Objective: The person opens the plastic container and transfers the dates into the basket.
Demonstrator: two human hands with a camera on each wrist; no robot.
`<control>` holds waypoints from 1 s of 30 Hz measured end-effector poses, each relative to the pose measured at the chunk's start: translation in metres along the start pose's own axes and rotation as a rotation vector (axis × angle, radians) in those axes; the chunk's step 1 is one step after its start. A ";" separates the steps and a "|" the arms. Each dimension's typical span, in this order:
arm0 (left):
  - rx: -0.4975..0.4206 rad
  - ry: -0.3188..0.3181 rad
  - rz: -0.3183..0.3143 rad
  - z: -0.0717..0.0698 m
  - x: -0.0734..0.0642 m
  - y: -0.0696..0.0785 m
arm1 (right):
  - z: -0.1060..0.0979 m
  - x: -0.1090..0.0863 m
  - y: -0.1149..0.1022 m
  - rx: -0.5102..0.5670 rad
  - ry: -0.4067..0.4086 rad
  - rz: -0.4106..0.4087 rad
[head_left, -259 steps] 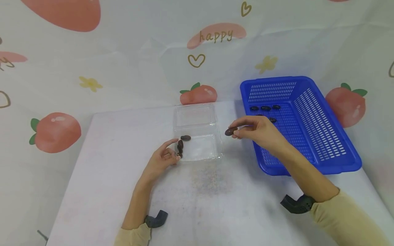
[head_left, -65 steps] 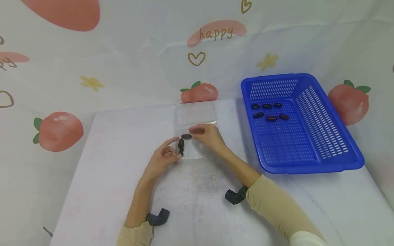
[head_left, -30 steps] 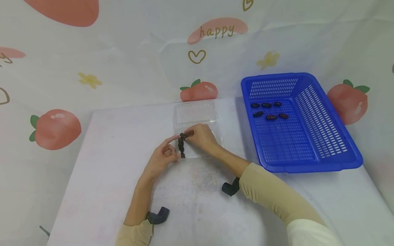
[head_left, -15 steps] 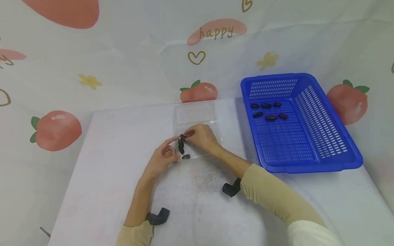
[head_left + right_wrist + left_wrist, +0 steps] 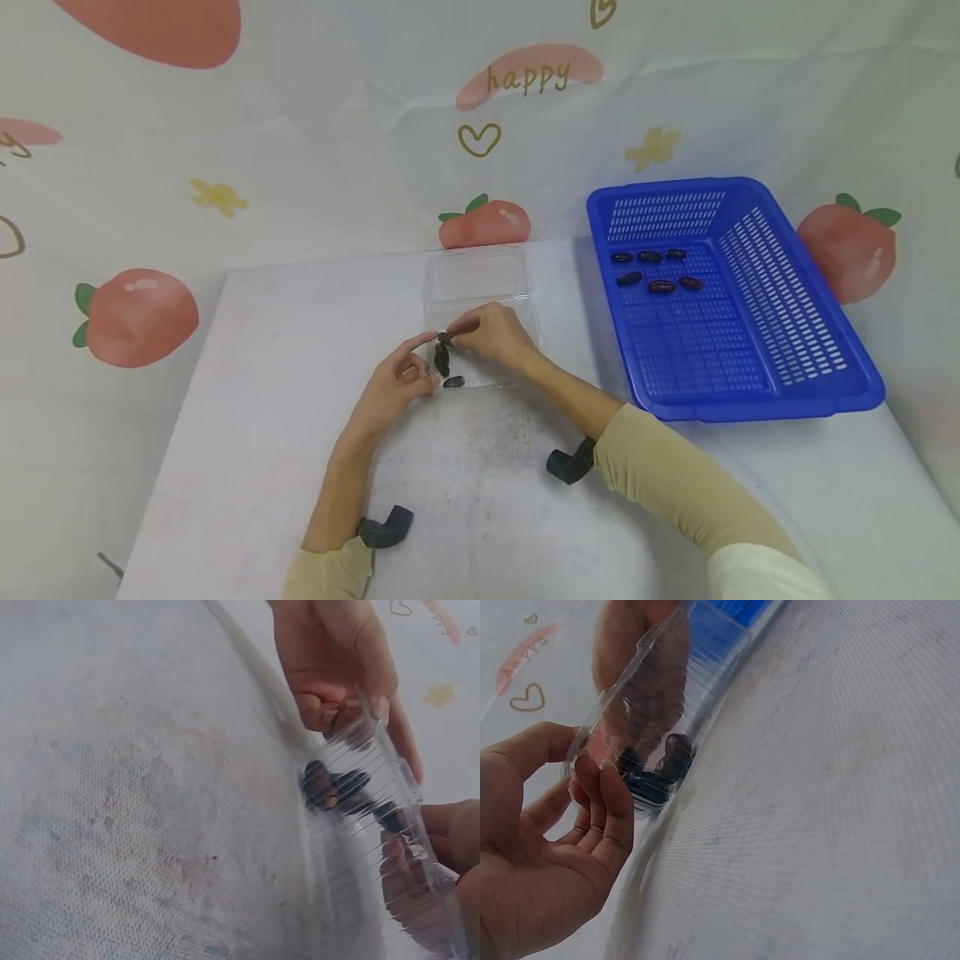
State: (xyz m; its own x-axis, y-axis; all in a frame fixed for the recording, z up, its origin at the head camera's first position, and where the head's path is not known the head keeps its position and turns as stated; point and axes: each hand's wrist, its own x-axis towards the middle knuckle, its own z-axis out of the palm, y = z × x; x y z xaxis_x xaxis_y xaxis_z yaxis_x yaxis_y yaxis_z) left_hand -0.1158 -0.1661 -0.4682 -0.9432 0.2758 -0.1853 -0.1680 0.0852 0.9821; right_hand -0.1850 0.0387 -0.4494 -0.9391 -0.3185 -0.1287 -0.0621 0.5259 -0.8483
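A clear plastic clamshell box [image 5: 491, 372] lies with its lid [image 5: 480, 275] folded back on the table. My left hand [image 5: 392, 385] grips its left rim, thumb and fingers on the wall, as the left wrist view shows. Reaching inside, my right hand [image 5: 491, 333] pinches a dark brown date [image 5: 446, 338] at the back left corner. Just in front of that, along the left wall, dates [image 5: 442, 358] sit close together. Another date [image 5: 453, 382] lies crosswise at the front left. In the right wrist view the dates [image 5: 319, 784] show through the ribbed wall.
A blue plastic basket [image 5: 690, 358] stands at the right of the white table [image 5: 300, 333], with several dates [image 5: 662, 287] in two rows at its back left. Behind the table hangs a printed cloth [image 5: 337, 167]. Each wrist wears a black camera mount [image 5: 386, 527].
My right hand has come from beside the basket into the box with a date and swung it against the left row. The front date has turned crosswise. My left hand stays put.
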 end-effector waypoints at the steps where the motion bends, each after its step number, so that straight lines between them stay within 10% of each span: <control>1: 0.002 0.000 0.002 -0.001 0.001 0.000 | -0.001 0.000 -0.001 0.004 0.001 0.003; 30: 0.032 -0.025 -0.004 -0.017 0.015 -0.001 | -0.092 -0.051 -0.016 0.156 0.014 0.063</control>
State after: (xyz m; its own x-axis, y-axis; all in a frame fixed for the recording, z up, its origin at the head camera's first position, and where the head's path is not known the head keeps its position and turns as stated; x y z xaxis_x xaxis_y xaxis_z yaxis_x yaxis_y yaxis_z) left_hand -0.1348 -0.1778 -0.4719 -0.9351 0.2988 -0.1905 -0.1623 0.1167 0.9798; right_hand -0.1668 0.1191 -0.3816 -0.9441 -0.2774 -0.1780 0.0492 0.4154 -0.9083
